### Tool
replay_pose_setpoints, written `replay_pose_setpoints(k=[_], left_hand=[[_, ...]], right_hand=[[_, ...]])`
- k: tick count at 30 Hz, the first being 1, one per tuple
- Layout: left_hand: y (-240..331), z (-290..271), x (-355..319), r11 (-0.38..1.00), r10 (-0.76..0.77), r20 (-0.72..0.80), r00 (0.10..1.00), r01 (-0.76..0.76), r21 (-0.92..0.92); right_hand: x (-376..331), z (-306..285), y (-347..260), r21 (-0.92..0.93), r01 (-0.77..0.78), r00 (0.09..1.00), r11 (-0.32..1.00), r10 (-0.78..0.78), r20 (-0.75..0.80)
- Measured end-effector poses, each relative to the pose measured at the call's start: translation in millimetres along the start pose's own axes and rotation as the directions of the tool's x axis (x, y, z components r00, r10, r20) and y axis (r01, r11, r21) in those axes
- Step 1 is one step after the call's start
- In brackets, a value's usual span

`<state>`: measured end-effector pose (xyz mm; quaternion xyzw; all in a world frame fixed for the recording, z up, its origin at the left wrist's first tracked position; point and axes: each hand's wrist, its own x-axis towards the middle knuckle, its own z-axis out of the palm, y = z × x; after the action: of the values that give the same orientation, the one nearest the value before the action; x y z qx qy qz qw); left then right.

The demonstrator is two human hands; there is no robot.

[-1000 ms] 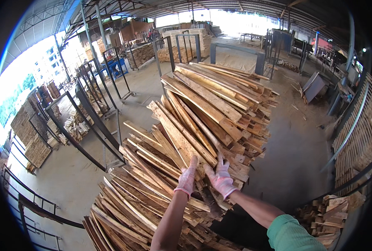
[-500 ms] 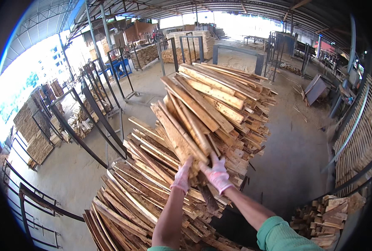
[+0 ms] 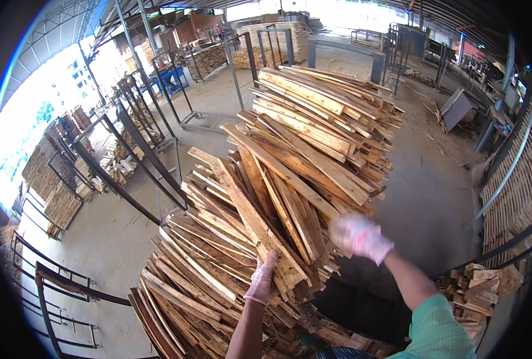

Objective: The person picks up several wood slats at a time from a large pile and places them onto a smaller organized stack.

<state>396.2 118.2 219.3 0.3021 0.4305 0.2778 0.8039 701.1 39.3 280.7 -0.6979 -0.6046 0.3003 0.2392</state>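
Observation:
My left hand (image 3: 262, 280), in a pale pink-and-white glove, grips the near end of a rough, bark-edged wooden board (image 3: 242, 206). Its thumb lies along the board's face and the other fingers are hidden. Further right is my gloved right hand (image 3: 360, 238), smeared by motion, beside the near end of a long, narrow plank (image 3: 281, 172). Whether it touches that plank I cannot tell. Both pieces lie slanting across a large pile of sawn boards (image 3: 314, 134), with several loose boards fanned between them.
Lower rows of boards (image 3: 185, 293) spread toward me on the left. Black metal frames (image 3: 119, 179) stand beyond them. At lower right is a heap of short offcuts (image 3: 472, 293), below a rack of thin slats (image 3: 511, 191). A dark box-like object (image 3: 457, 109) sits on the floor at right.
My right hand has moved right, away from the bundle both hands were on. The bundled boards have spread apart on the pile; my left hand stays at the rough board's end.

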Motion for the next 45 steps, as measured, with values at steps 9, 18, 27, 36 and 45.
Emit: replay_pose_setpoints(k=[9,18,27,36,45], left_hand=[[-23,-6,37,0.979,0.066,0.063,0.996,-0.053,-0.195],[9,49,18,0.932,0.123,0.006,0.992,-0.118,0.342],[-8,53,54,0.953,0.183,-0.322,0.929,-0.087,0.291],[-9,13,5,0.984,0.136,-0.013,0.991,-0.137,-0.115],[-56,-24,5,0.994,-0.041,0.093,0.995,0.05,-0.099]], right_hand=[[131,-52,30,-0.244,-0.563,0.752,0.79,0.367,-0.547],[76,-3,-34,-0.349,-0.436,0.892,0.829,0.348,-0.289],[129,19,58,0.128,-0.383,0.874,0.915,0.404,-0.271],[67,22,-12,0.183,-0.357,0.926,0.916,0.373,-0.058],[15,87,61,0.761,-0.21,0.913,0.614,0.401,-0.072]])
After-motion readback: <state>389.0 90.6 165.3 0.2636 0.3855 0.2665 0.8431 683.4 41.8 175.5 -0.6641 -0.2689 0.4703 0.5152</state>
